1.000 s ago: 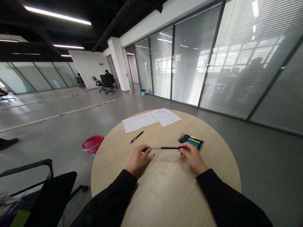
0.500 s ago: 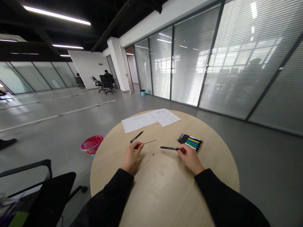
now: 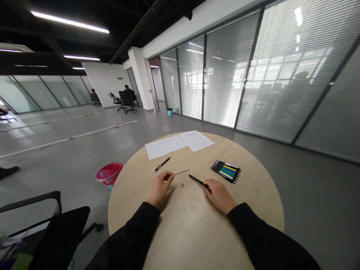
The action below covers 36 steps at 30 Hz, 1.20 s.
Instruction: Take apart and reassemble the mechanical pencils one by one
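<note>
Between thumb and fingers, my left hand (image 3: 161,188) pinches a thin pen refill (image 3: 182,172) that points right across the table. My right hand (image 3: 219,193) is closed on the rear part of a black pen barrel (image 3: 198,181), its front end pointing up and left toward the refill; the two are apart. Another black pen (image 3: 162,164) lies just beyond my left hand. Past my right hand, a row of several pens (image 3: 226,171) with black, white, yellow, blue and green parts lies side by side. A small dark speck (image 3: 182,184) sits between my hands.
Two printed sheets (image 3: 165,146) lie at the far edge of the round wooden table (image 3: 185,232). A red basket (image 3: 109,173) stands on the floor to the left, with a black chair (image 3: 56,232) nearer me. Beyond are glass partitions (image 3: 225,78) and seated people at a distance.
My right hand has moved left and slightly nearer me, and the pen barrel has tilted so its front points farther away. My left hand has shifted slightly right with the refill.
</note>
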Motion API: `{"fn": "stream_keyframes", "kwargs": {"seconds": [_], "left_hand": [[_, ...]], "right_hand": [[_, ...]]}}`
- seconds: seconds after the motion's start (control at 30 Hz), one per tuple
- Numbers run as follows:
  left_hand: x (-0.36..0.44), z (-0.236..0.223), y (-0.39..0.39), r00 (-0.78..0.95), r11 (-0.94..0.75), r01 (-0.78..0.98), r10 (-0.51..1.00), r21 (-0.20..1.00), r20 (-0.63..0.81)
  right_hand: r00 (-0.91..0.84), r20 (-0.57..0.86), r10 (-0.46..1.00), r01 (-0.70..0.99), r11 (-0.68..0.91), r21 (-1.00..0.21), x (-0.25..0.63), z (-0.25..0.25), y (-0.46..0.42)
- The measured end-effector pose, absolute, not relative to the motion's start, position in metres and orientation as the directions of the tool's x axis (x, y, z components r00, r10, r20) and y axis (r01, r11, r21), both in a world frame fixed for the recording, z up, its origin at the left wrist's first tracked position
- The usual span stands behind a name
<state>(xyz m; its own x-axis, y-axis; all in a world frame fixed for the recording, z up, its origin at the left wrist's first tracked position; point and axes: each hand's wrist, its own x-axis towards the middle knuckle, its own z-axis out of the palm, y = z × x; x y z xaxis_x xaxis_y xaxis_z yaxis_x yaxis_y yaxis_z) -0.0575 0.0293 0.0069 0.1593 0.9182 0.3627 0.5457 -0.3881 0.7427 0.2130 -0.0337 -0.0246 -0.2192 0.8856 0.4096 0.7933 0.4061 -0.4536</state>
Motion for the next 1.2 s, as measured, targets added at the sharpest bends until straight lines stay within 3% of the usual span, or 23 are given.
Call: {"fn": "stream_keyframes", "kwargs": {"seconds": [0.37, 0.73, 1.03, 1.2], "left_hand": [[-0.050, 0.006, 0.023, 0.226, -0.405, 0.541, 0.914, 0.737, 0.337], [-0.045, 0.008, 0.017, 0.279, -0.431, 0.559, 0.902, 0.709, 0.328], [-0.042, 0.011, 0.012, 0.321, -0.454, 0.531, 0.889, 0.715, 0.327], [-0.036, 0.011, 0.007, 0.371, -0.455, 0.499, 0.881, 0.737, 0.293]], "right_hand": [[-0.187, 0.377, 0.907, 0.883, 0.323, -0.341, 0.207, -0.021, -0.039], [-0.180, 0.391, 0.903, 0.872, 0.330, -0.362, 0.205, -0.024, -0.038], [-0.073, 0.487, 0.870, 0.727, 0.381, -0.571, 0.222, -0.021, -0.032], [-0.111, 0.533, 0.839, 0.662, 0.462, -0.590, 0.223, -0.016, -0.033]]}}
